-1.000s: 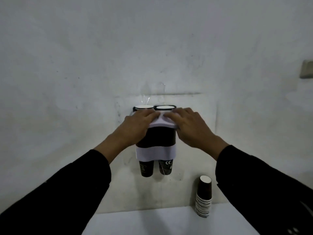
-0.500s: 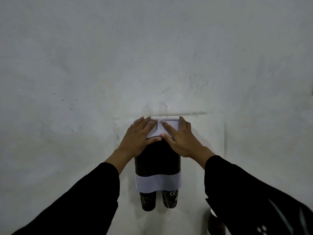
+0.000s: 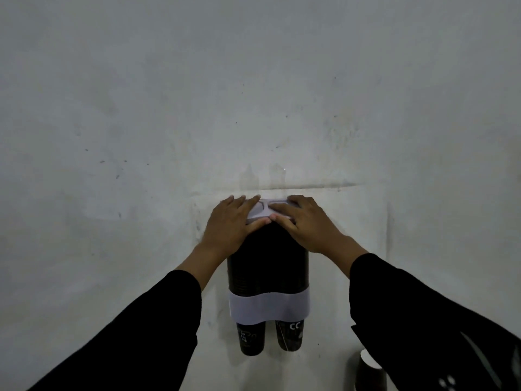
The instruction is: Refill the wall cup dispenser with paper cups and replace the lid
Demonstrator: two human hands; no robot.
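Head cam is all you've got here, so this is one view looking at the wall [image 3: 253,80] with your arms reaching up and in.

Your left hand [image 3: 229,225] lies flat on the left half of the pale lid [image 3: 263,211], fingers spread toward the wall and thumb hooked along the lid's front edge. Your right hand [image 3: 306,222] mirrors it on the right half, palm down, fingers laid across the top. Neither hand is curled around anything; both are open and pressed flat on the lid, thumbs almost meeting at the middle of its front edge. Only a small patch of the lid shows between your hands, with a ridge running down its centre.

The lid sits on top of the wall cup dispenser [image 3: 267,266], a dark double tube fixed to the wall with a light band [image 3: 269,307] wrapped around its lower part. Two dark paper cups [image 3: 252,338] poke out of the bottom side by side, and the right one shows white "CC" lettering.

Down in the bottom right corner, partly hidden behind your black right sleeve [image 3: 423,320], the spare cup stack [image 3: 366,371] stands well apart from the dispenser. Its white rim just peeks out.
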